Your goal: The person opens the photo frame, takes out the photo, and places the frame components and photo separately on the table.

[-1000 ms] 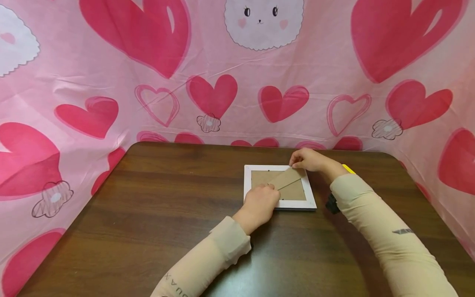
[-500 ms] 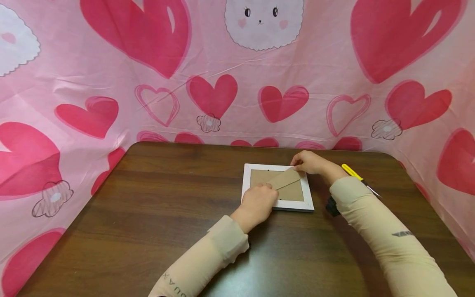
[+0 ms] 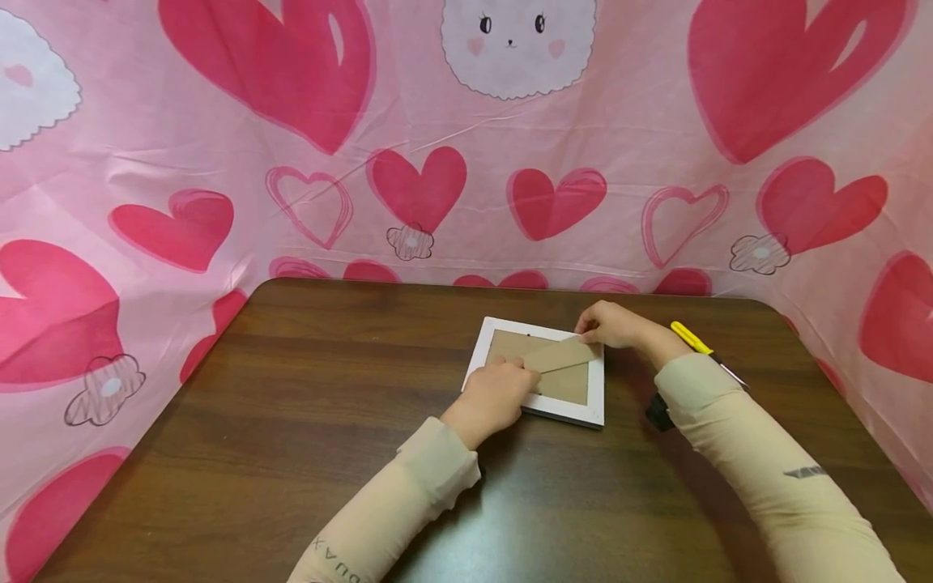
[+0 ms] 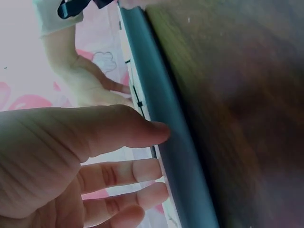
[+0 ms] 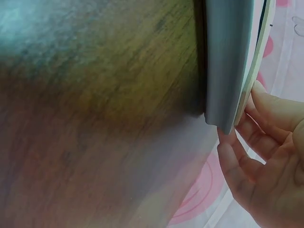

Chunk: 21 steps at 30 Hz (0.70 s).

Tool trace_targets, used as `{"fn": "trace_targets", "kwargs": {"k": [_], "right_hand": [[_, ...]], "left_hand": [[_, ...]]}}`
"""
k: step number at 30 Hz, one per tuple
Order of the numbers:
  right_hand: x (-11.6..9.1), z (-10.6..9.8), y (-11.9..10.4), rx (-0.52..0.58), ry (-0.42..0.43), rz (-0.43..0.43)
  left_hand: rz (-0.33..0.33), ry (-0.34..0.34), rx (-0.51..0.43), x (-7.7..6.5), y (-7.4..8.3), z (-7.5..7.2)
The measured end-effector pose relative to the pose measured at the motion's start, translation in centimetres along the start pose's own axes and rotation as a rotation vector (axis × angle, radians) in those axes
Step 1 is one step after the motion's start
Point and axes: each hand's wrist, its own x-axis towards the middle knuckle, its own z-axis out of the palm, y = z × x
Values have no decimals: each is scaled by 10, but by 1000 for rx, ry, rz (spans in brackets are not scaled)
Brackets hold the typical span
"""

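A white picture frame (image 3: 596,393) lies back side up on the table, showing a brown backing board and a brown stand flap (image 3: 563,356) slanting across it. My left hand (image 3: 496,394) is at its near left part. The left wrist view shows the thumb on the grey side (image 4: 178,161) and fingertips touching the back. At the far right corner, my right hand (image 3: 612,324) holds the frame and the flap's wide end. In the right wrist view its thumb is against the back edge and its fingers reach round the frame's side (image 5: 228,61).
A yellow-handled tool with a thin shiny end (image 3: 691,337) lies right of the frame, partly behind the right sleeve (image 3: 758,445). A black device (image 3: 658,413) shows under that wrist. Pink heart-printed cloth (image 3: 554,202) hangs behind the brown wooden table (image 3: 306,389).
The picture frame has turned clockwise on the table, its near right corner swinging towards me and left. My left hand moved slightly left and nearer; my right hand shifted slightly right and nearer.
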Motion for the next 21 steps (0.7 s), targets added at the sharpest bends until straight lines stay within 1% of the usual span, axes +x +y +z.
{"fn": "trace_targets", "kwargs": {"k": [4,11,16,21], "right_hand": [[-4,2,-2,-7,-6,-6],[-10,5,-8,-19,6,-2],[-13,7,-12,-32,-3,-10],[-17,9,-15,-38,-14,-15]], "left_hand": [[5,-14,2,-1,-5,-2],[45,-21,-8,-2,-12,-4],[36,-32,-1,-3,-15,-5],[39,-23,10,-6,-19,-7]]}}
